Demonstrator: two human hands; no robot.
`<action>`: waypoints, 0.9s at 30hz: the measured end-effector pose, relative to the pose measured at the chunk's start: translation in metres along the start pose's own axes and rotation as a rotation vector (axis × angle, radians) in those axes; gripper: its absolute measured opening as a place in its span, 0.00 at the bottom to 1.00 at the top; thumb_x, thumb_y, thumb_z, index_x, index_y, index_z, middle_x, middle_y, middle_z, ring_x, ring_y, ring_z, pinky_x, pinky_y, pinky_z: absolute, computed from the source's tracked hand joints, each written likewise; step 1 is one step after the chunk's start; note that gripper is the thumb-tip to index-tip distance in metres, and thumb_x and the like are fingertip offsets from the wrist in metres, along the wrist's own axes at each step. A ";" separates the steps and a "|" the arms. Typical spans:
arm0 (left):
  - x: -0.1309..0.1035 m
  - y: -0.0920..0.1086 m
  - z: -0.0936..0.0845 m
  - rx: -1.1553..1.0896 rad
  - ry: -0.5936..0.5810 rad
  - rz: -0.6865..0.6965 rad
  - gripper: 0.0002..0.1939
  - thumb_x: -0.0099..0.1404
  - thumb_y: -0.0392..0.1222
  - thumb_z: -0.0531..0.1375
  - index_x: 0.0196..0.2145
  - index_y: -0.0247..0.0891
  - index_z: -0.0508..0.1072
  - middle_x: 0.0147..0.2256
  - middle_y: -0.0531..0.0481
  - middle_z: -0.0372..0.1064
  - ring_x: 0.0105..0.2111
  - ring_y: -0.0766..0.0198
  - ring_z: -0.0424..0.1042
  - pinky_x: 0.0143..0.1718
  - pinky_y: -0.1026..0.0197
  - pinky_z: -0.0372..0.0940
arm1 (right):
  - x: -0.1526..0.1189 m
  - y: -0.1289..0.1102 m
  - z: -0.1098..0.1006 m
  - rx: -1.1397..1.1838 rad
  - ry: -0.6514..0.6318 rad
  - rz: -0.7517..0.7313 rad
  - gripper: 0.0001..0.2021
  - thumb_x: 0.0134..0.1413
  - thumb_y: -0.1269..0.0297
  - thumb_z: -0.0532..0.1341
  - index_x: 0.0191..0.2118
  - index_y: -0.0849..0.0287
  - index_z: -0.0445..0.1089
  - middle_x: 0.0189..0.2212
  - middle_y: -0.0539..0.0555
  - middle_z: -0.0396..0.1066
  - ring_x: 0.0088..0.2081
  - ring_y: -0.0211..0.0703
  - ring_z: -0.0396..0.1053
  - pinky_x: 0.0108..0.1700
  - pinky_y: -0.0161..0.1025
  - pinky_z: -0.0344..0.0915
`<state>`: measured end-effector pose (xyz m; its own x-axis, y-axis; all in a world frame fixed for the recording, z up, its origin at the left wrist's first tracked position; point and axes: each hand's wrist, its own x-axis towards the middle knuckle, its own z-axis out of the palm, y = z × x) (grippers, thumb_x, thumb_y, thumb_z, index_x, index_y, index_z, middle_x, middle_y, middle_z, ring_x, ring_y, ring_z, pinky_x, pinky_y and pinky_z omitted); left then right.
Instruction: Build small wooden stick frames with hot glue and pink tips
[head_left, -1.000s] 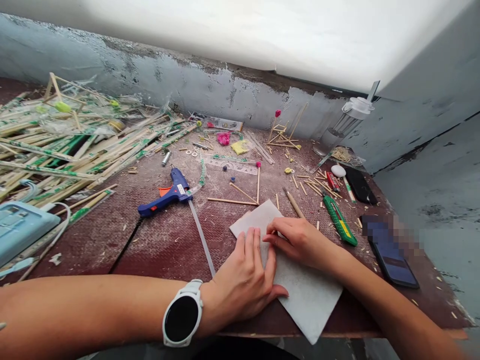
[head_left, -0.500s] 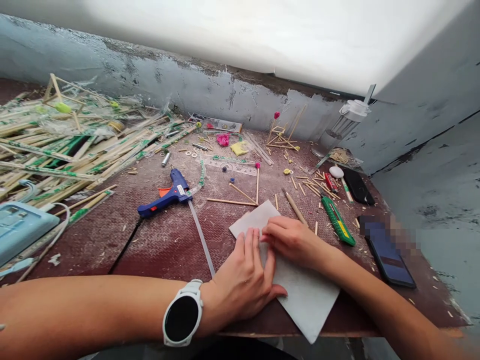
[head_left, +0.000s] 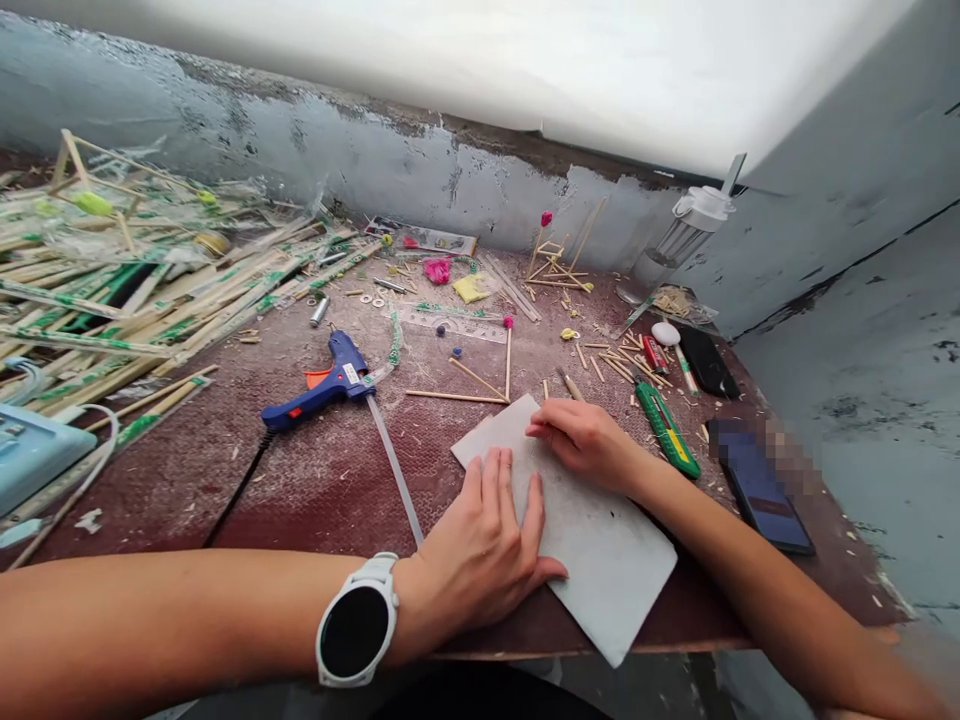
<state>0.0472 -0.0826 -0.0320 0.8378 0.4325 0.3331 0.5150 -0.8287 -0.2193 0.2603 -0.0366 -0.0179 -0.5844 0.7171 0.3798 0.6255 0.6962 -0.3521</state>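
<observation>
A pale grey rectangular sheet (head_left: 611,565) lies slantwise on the dark red table, its near corner past the front edge. My left hand (head_left: 487,545), with a white watch on the wrist, presses flat on its left side, fingers stretched and thumb apart. Over the sheet's upper right part is my right hand (head_left: 585,440), fingers curled and tips pinched together; whatever they may hold is hidden. Just beyond the sheet, thin wooden sticks (head_left: 457,397) meet at a corner, one tipped with a pink lump (head_left: 508,323). A pencil-like stick (head_left: 571,385) points out behind my right hand.
A blue glue gun (head_left: 330,378) with a glue stick lies left of the sheet. Bundled sticks (head_left: 165,290) and a light blue box (head_left: 41,450) fill the left. On the right are a green cutter (head_left: 667,430), a phone (head_left: 761,485) and a clear bottle (head_left: 679,235).
My right hand has lifted slightly away from my left fingers, and a gap now shows between them. The whole view has shifted a little.
</observation>
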 end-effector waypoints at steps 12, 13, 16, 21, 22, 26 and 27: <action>0.000 0.000 -0.002 -0.037 -0.013 0.013 0.43 0.74 0.68 0.51 0.56 0.17 0.73 0.54 0.10 0.71 0.55 0.29 0.76 0.56 0.35 0.67 | 0.000 -0.001 0.000 0.098 -0.134 -0.069 0.11 0.75 0.65 0.54 0.38 0.57 0.69 0.29 0.52 0.70 0.30 0.40 0.66 0.34 0.35 0.62; 0.000 0.000 -0.002 -0.038 -0.009 0.012 0.43 0.74 0.68 0.51 0.57 0.16 0.72 0.54 0.09 0.71 0.56 0.28 0.76 0.56 0.35 0.66 | -0.001 -0.001 0.000 0.064 -0.086 -0.028 0.11 0.75 0.66 0.54 0.37 0.57 0.69 0.28 0.51 0.69 0.30 0.40 0.66 0.34 0.36 0.62; 0.000 -0.001 -0.002 -0.031 0.000 0.007 0.43 0.74 0.68 0.51 0.58 0.17 0.72 0.54 0.09 0.71 0.55 0.27 0.76 0.55 0.36 0.66 | -0.002 -0.004 0.003 -0.012 -0.008 0.008 0.12 0.75 0.66 0.54 0.37 0.57 0.69 0.30 0.53 0.70 0.31 0.42 0.67 0.35 0.36 0.63; 0.000 -0.001 -0.002 -0.022 0.009 0.016 0.43 0.74 0.68 0.50 0.56 0.18 0.74 0.54 0.09 0.70 0.55 0.27 0.76 0.55 0.36 0.66 | -0.002 0.001 0.002 -0.032 -0.050 -0.063 0.15 0.76 0.64 0.52 0.35 0.57 0.69 0.28 0.53 0.71 0.30 0.41 0.66 0.35 0.37 0.63; 0.000 -0.001 -0.002 -0.014 0.000 0.015 0.43 0.74 0.68 0.50 0.58 0.18 0.72 0.54 0.09 0.70 0.56 0.26 0.76 0.55 0.36 0.66 | -0.001 0.006 -0.002 -0.035 -0.001 -0.016 0.15 0.76 0.63 0.53 0.35 0.57 0.69 0.29 0.54 0.72 0.31 0.42 0.67 0.35 0.38 0.63; -0.002 -0.003 -0.002 -0.010 -0.023 0.034 0.49 0.72 0.73 0.49 0.62 0.19 0.70 0.55 0.08 0.68 0.57 0.25 0.74 0.55 0.35 0.66 | 0.000 0.024 -0.018 0.195 0.227 0.258 0.14 0.74 0.55 0.57 0.36 0.56 0.70 0.29 0.52 0.73 0.30 0.40 0.68 0.34 0.37 0.64; -0.002 -0.004 -0.002 -0.013 -0.023 0.042 0.51 0.70 0.76 0.48 0.62 0.19 0.70 0.56 0.08 0.68 0.57 0.25 0.74 0.54 0.36 0.67 | -0.001 0.026 -0.021 0.248 0.277 0.317 0.15 0.74 0.53 0.57 0.37 0.56 0.70 0.29 0.51 0.73 0.30 0.40 0.68 0.34 0.37 0.65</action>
<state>0.0428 -0.0804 -0.0303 0.8626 0.4053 0.3027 0.4771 -0.8508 -0.2205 0.2876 -0.0201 -0.0093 -0.2049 0.8829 0.4225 0.5889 0.4560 -0.6673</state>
